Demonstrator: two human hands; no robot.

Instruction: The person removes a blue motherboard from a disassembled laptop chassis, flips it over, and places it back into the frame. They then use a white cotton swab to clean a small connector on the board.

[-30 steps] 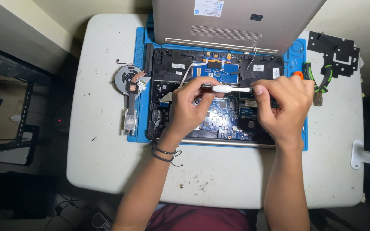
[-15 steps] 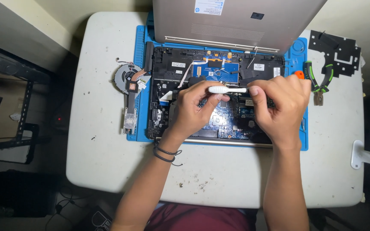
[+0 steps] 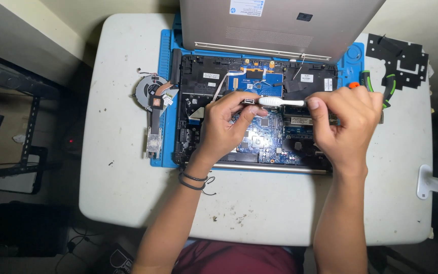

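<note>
White tool [image 3: 281,102] | lies left-right over open laptop [image 3: 259,127], toward table's [image 3: 128,193] far edge | right hand [image 3: 345,119] pinches right end | left hand [image 3: 224,122] pinches left tip

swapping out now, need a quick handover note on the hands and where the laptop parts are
Left hand: fingertips pinch the left end of a small white tool over the open laptop.
Right hand: grips the tool's right end.
Done: bottom cover off, board exposed; fan with heat pipe lies out on the table, left of the blue mat.
Left: board is in the chassis; fan and black sheet lie loose.
</note>
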